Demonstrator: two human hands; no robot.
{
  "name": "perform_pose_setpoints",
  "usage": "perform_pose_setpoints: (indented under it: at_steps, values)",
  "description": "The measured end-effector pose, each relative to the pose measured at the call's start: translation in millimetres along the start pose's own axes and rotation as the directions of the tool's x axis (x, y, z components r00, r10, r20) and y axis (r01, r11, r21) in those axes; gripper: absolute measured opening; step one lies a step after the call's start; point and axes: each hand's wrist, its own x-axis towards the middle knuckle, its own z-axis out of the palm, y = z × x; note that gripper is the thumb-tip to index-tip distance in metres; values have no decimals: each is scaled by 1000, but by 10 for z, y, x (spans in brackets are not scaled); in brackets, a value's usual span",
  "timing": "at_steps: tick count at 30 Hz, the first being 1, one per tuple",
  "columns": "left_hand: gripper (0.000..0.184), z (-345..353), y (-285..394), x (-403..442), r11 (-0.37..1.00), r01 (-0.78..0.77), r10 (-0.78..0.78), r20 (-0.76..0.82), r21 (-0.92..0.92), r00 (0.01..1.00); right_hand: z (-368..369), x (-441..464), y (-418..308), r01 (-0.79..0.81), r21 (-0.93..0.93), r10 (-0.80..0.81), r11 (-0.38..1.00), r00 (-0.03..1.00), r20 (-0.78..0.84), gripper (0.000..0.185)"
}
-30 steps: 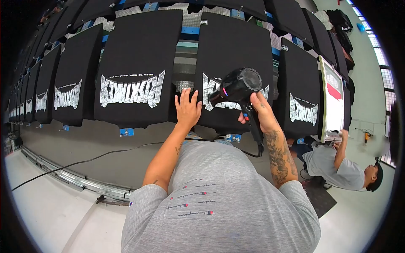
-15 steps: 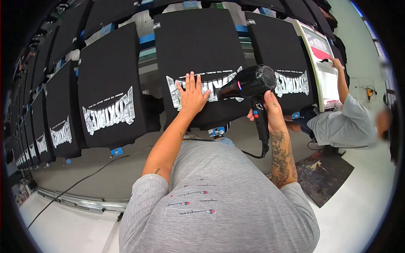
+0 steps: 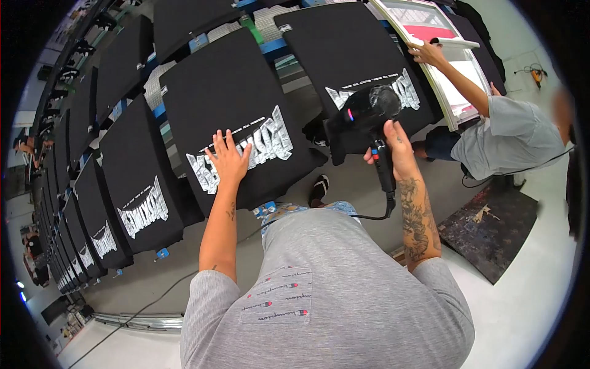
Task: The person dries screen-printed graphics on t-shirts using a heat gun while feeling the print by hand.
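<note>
My right hand (image 3: 395,150) is wrapped round the handle of a black hair dryer (image 3: 362,111), its nozzle pointing left above the edge of a printed shirt. Fingers spread, my left hand (image 3: 228,160) lies flat on the white lettered print of a black shirt (image 3: 221,77). That hand covers part of the lettering. To the right, the hair dryer hides some of the print on a neighbouring black shirt (image 3: 338,46).
More black printed shirts (image 3: 132,150) on boards run off to the left. At the right a co-worker in a grey shirt (image 3: 516,135) handles a white-framed screen (image 3: 455,117). The dryer's cord (image 3: 369,216) crosses my waist. A dark stained mat (image 3: 491,234) lies on the floor.
My view has turned, and the shirts appear shifted. My left hand has moved left and now rests on the print's left half. The dryer stays in my right hand; the co-worker's hand has moved left.
</note>
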Motion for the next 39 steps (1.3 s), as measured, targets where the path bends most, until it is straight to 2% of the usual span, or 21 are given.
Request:
perform_pose_setpoints:
  at_steps: [5, 8, 11, 14, 15, 18, 22, 27, 30, 33, 34, 36, 39]
  values:
    - [81, 144, 758, 105, 1000, -19, 19, 8, 17, 1000, -889, 67, -198, 43, -39, -49, 998, 986, -162, 50]
    - [83, 230, 1125, 259, 1000, -4, 4, 19, 9, 1000, -1185, 50, -374, 103, -60, -115, 993, 962, -248, 49]
    - [84, 301, 1178, 261, 1000, -16, 16, -11, 0, 1000, -1314, 92, -438, 90, -186, -143, 978, 946, -292, 48]
    - [84, 275, 1201, 263, 1000, -14, 15, -16, 20, 1000, -1233, 174, -409, 108, -202, -154, 973, 961, -228, 47]
    - [84, 329, 1179, 262, 999, -35, 37, -54, 31, 998, -1125, 165, -427, 69, -157, -100, 985, 974, -201, 46]
    - [84, 327, 1154, 275, 999, -40, 41, -19, 33, 999, -873, 194, -357, 2, -73, -8, 997, 997, -76, 51]
    - [87, 254, 1282, 294, 1000, 7, -7, 49, 4, 999, -571, 199, -371, -33, -103, 39, 994, 997, 60, 60]
    - [86, 269, 1378, 279, 1000, 16, -17, 27, 13, 1000, -554, 255, -357, 39, -209, -19, 977, 995, 96, 61]
    - [86, 268, 1379, 287, 1000, 9, -9, 17, 8, 1000, -708, 265, -432, -26, -136, 33, 990, 998, 50, 60]
    - [87, 252, 1391, 287, 999, 11, -13, 30, 46, 999, -1005, 330, -457, -3, -86, 10, 996, 997, 74, 53]
    - [88, 151, 1427, 284, 998, 30, -33, 55, 58, 998, -1117, 350, -466, 0, -46, 4, 999, 996, 84, 51]
    - [86, -2, 1483, 215, 989, 105, -104, -11, 101, 994, -1393, 388, -500, 8, -60, -3, 998, 996, 88, 54]
    - [78, -405, 1489, -35, 918, 353, -339, -103, 182, 935, -1832, 473, -613, 34, -91, -25, 995, 995, 93, 52]
